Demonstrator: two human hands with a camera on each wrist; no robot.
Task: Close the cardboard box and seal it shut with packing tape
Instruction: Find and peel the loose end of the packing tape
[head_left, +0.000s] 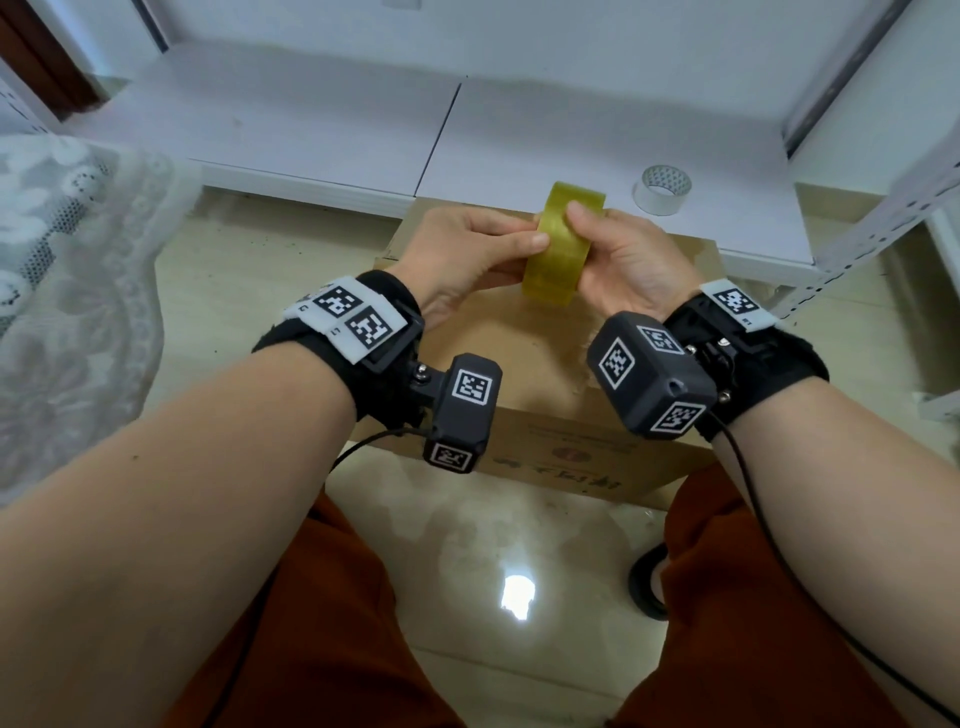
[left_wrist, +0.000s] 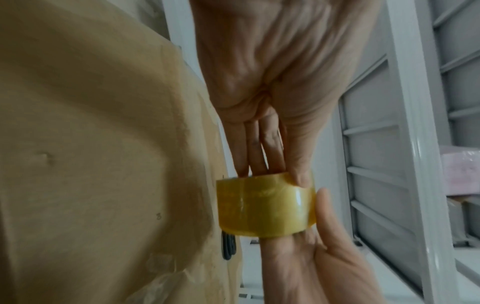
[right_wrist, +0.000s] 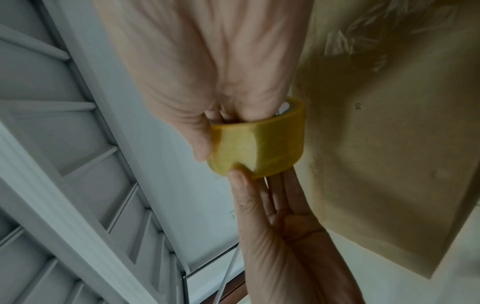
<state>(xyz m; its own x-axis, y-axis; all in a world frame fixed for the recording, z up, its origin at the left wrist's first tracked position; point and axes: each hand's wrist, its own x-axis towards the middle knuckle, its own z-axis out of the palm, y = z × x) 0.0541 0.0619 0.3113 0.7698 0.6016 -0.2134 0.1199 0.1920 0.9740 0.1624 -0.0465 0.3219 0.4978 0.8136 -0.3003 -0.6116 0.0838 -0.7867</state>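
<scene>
Head view: we hold the yellow packing tape roll (head_left: 563, 244) above the closed cardboard box (head_left: 524, 364), left hand (head_left: 462, 257) and right hand (head_left: 623, 260) both pinching it. Left wrist view: roll axis runs hand to hand. Right wrist view: thumbs press its outer face.

A glossy pale tiled floor (head_left: 457, 525) carries the closed cardboard box (head_left: 524, 338), standing in the middle. Just beyond it a low white shelf board (head_left: 322, 135) holds a white tape roll (head_left: 662, 189) at far right.
</scene>
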